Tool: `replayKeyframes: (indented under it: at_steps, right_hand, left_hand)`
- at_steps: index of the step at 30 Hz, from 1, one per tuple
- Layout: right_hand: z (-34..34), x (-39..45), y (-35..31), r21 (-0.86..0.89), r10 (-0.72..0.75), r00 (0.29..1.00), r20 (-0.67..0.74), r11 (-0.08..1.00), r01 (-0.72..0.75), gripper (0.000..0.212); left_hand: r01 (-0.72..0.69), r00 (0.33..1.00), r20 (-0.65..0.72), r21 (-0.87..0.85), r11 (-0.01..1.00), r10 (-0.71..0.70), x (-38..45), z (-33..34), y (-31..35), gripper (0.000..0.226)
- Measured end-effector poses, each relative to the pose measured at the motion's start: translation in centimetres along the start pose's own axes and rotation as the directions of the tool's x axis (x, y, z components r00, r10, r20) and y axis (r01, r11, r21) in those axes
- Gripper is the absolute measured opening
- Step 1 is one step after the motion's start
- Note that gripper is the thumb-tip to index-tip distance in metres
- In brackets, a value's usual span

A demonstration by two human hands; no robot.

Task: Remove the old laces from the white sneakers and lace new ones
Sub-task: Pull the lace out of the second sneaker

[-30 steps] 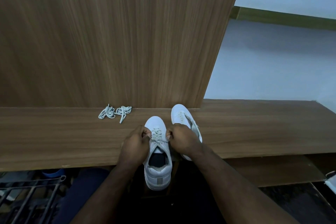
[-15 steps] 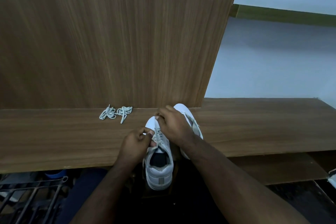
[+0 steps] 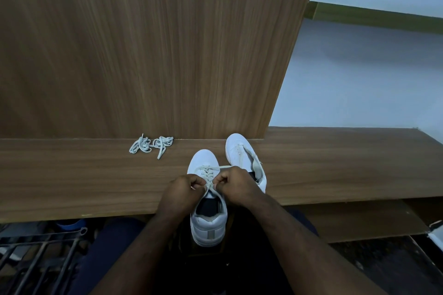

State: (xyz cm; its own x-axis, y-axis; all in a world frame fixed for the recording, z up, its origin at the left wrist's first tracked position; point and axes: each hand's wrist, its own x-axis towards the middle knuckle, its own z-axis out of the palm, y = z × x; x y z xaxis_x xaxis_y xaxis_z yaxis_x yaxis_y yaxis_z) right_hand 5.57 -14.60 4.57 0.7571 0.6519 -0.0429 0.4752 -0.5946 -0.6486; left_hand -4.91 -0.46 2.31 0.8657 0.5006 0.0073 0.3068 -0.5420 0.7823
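Note:
A white sneaker [image 3: 207,225] lies toe-away on the wooden ledge [image 3: 72,182], its heel hanging over the front edge. A pale lace [image 3: 208,172] is threaded through its eyelets. My left hand [image 3: 183,189] and my right hand [image 3: 233,183] sit on either side of the tongue, each pinching a lace end with curled fingers. A second white sneaker [image 3: 242,151] lies just right of the first, with no lace seen in it and its tongue loose. A bundle of loose white laces [image 3: 151,145] rests on the ledge to the left, against the back panel.
A tall wooden panel [image 3: 143,43] rises straight behind the ledge. A lower wooden shelf [image 3: 359,220] sits to the right. A dark metal rack [image 3: 36,258] stands at the bottom left. My dark trouser legs are below the ledge.
My right hand has come back from the sneaker's toe to the upper eyelets, level with my left hand. A lace strand now runs taut from the lower eyelets to my right hand.

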Motion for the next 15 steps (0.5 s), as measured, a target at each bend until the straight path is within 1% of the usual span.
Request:
replayKeyframes:
  at_steps: [4, 6, 9, 12, 13, 15]
  right_hand:
    - [0.7, -0.2, 0.6, 0.062, -0.018, 0.999, -0.047, 0.998, 0.021, 0.016]
    - [0.9, -0.2, 0.7, 0.082, -0.033, 0.998, -0.055, 0.996, 0.038, 0.016]
    - [1.2, 0.0, 0.3, 0.049, -0.057, 0.996, -0.062, 0.997, 0.06, 0.014]
    - [1.5, 0.3, -0.1, -0.007, -0.073, 0.996, -0.05, 0.997, 0.073, 0.012]
    - [1.6, 0.3, -0.2, -0.012, -0.062, 0.997, -0.049, 0.998, 0.061, 0.011]
    - [2.1, 0.3, 0.1, 0.018, 0.005, 0.997, -0.074, 1.0, -0.004, 0.012]
  left_hand:
    - [-0.022, 1.0, -0.008, -0.014, 1.0, 0.022, 0.2, 0.2, 0.0, 0.018]
    - [-0.031, 0.999, -0.02, -0.02, 0.999, 0.03, 0.1, 0.5, 0.1, 0.015]
    - [-0.025, 1.0, -0.02, -0.027, 0.999, 0.024, 0.1, 0.9, 0.1, 0.011]
    - [0.021, 0.999, -0.037, -0.067, 0.998, -0.023, 0.3, 1.0, 0.0, 0.01]
    - [0.037, 0.998, -0.05, -0.073, 0.997, -0.041, 0.3, 1.0, 0.0, 0.009]
    - [0.075, 0.994, -0.073, -0.09, 0.993, -0.082, 0.4, 1.1, 0.0, 0.011]
